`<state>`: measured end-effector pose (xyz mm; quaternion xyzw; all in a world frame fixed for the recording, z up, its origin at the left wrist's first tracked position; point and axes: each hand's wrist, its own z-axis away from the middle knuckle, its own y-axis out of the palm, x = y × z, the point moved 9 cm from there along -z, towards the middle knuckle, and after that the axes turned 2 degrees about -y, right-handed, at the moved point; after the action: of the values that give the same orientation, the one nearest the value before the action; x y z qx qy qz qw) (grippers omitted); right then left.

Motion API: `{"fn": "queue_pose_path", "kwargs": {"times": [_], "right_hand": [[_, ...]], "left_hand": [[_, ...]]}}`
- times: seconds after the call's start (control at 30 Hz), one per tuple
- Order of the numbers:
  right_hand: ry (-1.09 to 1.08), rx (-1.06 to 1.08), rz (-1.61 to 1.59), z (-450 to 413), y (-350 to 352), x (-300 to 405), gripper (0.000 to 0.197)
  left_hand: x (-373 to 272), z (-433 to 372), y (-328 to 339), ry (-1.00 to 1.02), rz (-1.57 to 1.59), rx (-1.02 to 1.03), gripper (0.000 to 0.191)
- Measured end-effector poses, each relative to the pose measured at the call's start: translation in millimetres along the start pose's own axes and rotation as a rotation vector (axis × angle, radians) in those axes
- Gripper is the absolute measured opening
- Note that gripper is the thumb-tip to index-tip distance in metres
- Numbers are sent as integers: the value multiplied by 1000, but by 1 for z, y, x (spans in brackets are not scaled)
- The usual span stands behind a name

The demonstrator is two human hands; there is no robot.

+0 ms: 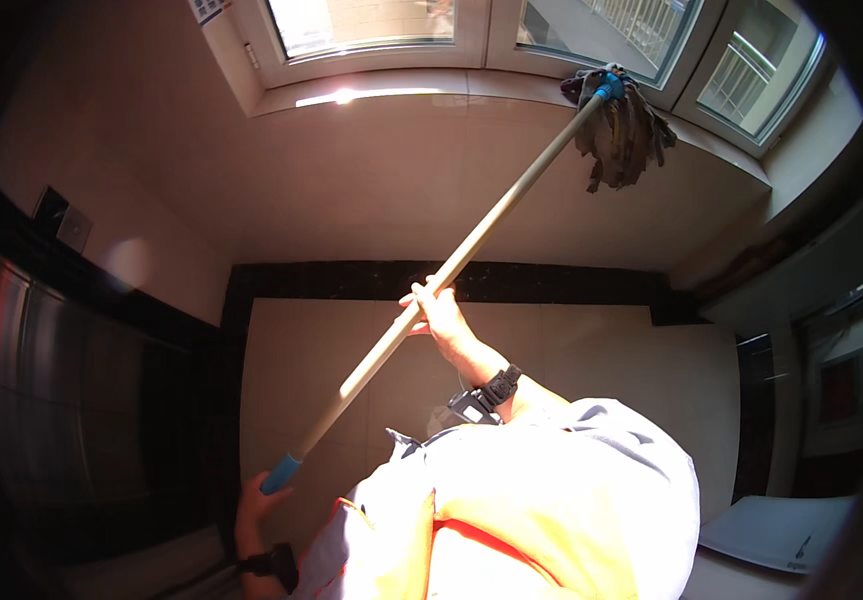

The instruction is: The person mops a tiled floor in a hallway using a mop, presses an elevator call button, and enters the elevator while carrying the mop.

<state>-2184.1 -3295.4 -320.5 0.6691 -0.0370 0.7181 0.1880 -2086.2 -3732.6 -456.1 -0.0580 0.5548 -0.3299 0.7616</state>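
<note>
A string mop with a pale shaft [506,206] runs diagonally across the view. Its dark, ragged mop head [619,146] is raised at the windowsill [409,86], with strands hanging down over the wall below. A blue socket [610,86] joins the head to the shaft. My right hand [440,315] is wrapped around the middle of the shaft. At the lower end, my left hand [255,499] holds the blue end grip [281,474]. Both wrists wear dark straps, and a small device [475,405] sits on the right one.
White window frames [488,37] stand above the sill. A dark baseboard [536,283] borders the pale tiled floor [581,360]. To the left are shiny metal doors [49,375] and a wall panel [73,229]. A white lidded container [776,532] stands at lower right.
</note>
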Motion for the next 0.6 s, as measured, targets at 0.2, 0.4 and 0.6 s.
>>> {"fn": "queue_pose_path", "kwargs": {"times": [0.2, 0.4, 0.6], "right_hand": [[186, 407, 92, 55, 181, -115, 55], [165, 674, 89, 96, 326, -203, 53], [-27, 848, 320, 40, 399, -197, 38]], "left_hand": [[193, 145, -28, -354, -74, -88, 35], [247, 239, 2, -528, 155, -89, 35], [209, 265, 12, -546, 269, -106, 35]]}}
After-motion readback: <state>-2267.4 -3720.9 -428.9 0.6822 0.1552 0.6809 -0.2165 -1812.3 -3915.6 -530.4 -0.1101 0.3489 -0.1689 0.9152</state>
